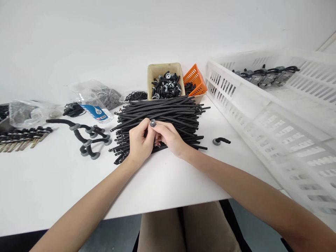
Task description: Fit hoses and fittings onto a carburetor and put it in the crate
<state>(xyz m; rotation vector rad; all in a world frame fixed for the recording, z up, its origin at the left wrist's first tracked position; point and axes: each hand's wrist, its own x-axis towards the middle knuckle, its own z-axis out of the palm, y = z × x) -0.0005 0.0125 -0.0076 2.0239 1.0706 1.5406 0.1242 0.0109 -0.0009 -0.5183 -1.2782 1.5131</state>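
My left hand [141,140] and my right hand [172,136] meet in front of a big pile of black rubber hoses [168,110]. Both are closed, fingers pressed together and thumbs touching at the top. Whatever lies between the fingers is hidden. A shiny dark nail shows on my right thumb. Left of the pile lie several short black hoses with grey ring-shaped fittings [88,142]. One more bent black hose piece with a grey fitting [217,141] rests on the table to the right of my hands.
Behind the pile stand a beige bin [150,82] of black and grey parts and a tilted orange basket [195,78]. A large white crate [249,94] fills the right side. Clear plastic bags and a blue-labelled bottle [97,111] lie left, beside rows of metal-ended parts [23,138].
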